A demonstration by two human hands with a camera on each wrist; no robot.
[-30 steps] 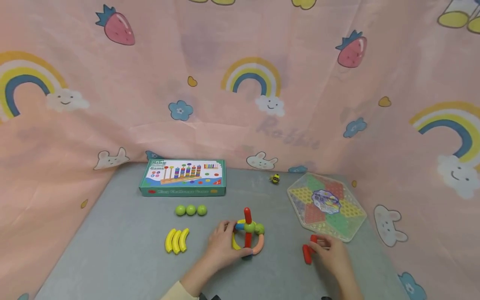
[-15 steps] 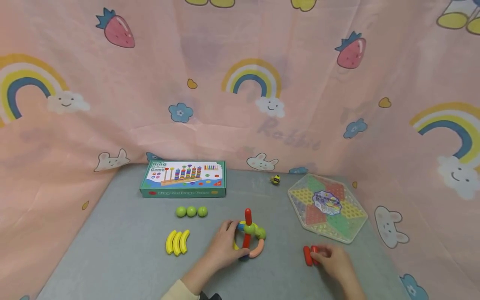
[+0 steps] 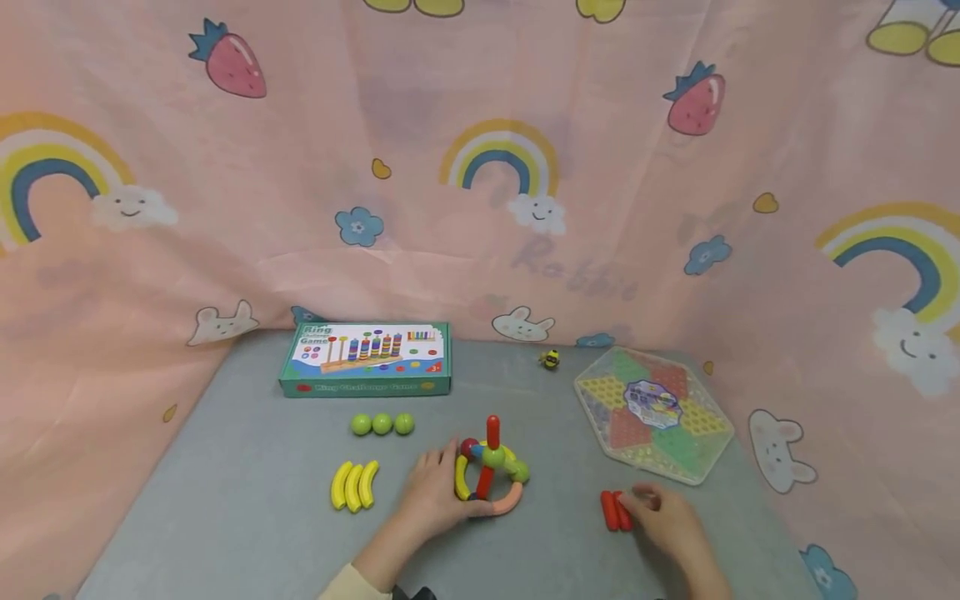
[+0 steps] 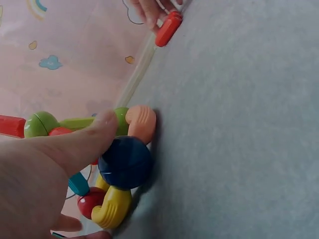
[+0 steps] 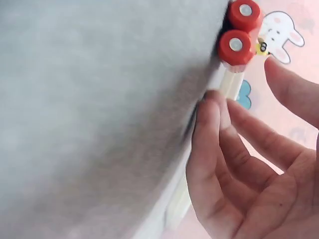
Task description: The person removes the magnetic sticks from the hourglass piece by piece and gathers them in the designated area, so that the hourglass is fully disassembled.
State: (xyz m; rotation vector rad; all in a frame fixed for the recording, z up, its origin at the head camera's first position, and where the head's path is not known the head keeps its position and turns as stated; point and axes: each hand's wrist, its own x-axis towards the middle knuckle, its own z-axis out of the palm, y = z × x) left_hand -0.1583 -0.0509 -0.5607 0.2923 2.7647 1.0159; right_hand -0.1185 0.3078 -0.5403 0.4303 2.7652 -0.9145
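At the front centre of the grey tabletop (image 3: 247,500) stands one toy assembly (image 3: 491,471), built of coloured rods, balls and curved pieces. Counted in the left wrist view: one dark blue ball (image 4: 125,162), one peach curve (image 4: 142,122), one yellow curve (image 4: 112,209), green balls joined by a green rod, and one red rod at the frame's left edge. In the head view a red rod rises upright from the assembly's top. The left hand (image 3: 435,493) holds the assembly from its left side, thumb laid across the front, fingers curled round the back.

To the right, two red rods (image 3: 615,510) lie side by side on the tabletop, touching each other. The right hand (image 3: 663,517) rests just beside them, fingers relaxed and slightly spread, gripping nothing; whether a fingertip touches the nearer rod cannot be told.

Left of the assembly, three yellow curves (image 3: 353,484) lie nested together. Behind them, three green balls (image 3: 382,424) sit in a row. Further back is one game box (image 3: 366,359), lying flat. Right rear, one hexagonal board (image 3: 651,414) lies flat near the two rods. One small bee figure (image 3: 551,359) sits by the rear edge. One pink printed curtain (image 3: 480,167) encloses the tabletop at back and sides.
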